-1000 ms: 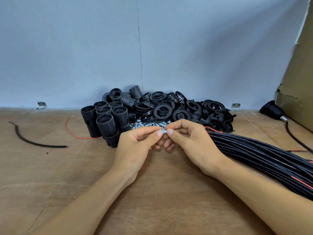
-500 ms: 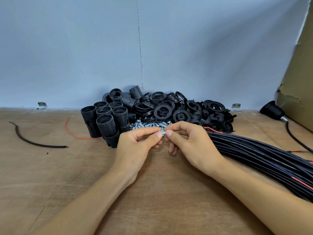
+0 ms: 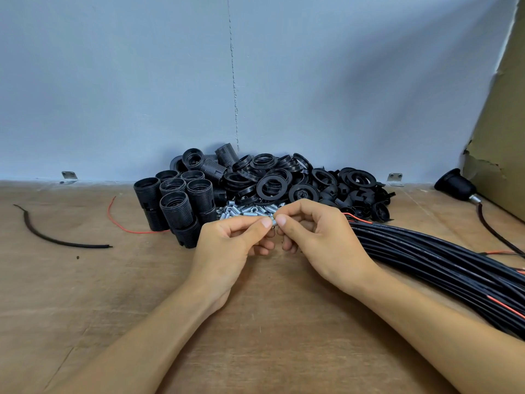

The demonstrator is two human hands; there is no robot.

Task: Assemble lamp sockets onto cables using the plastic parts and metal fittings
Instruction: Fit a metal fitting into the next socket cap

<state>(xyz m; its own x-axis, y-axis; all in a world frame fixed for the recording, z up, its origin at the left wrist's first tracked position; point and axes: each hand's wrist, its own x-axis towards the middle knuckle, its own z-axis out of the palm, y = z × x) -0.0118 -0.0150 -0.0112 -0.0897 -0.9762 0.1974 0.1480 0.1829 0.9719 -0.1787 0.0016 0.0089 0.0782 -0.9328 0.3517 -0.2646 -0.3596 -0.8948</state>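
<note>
My left hand (image 3: 227, 245) and my right hand (image 3: 318, 237) meet at the table's middle, both pinching one small silver metal fitting (image 3: 273, 222) between thumb and forefinger tips. Just behind them lies a heap of the same metal fittings (image 3: 244, 211). Black threaded socket bodies (image 3: 176, 200) stand upright to the left of the heap. A pile of black plastic rings and caps (image 3: 298, 183) lies against the wall. A thick bundle of black cables (image 3: 431, 260) runs from beside my right hand to the right edge.
An assembled black socket on a cable (image 3: 456, 184) lies at the far right by a cardboard sheet (image 3: 502, 137). A loose black cable scrap (image 3: 56, 238) and a thin red wire (image 3: 119, 223) lie on the wooden table (image 3: 85, 294) at the left.
Both hands have stayed in place, with only small finger shifts around the fitting; my right hand's lower fingers have opened slightly.
</note>
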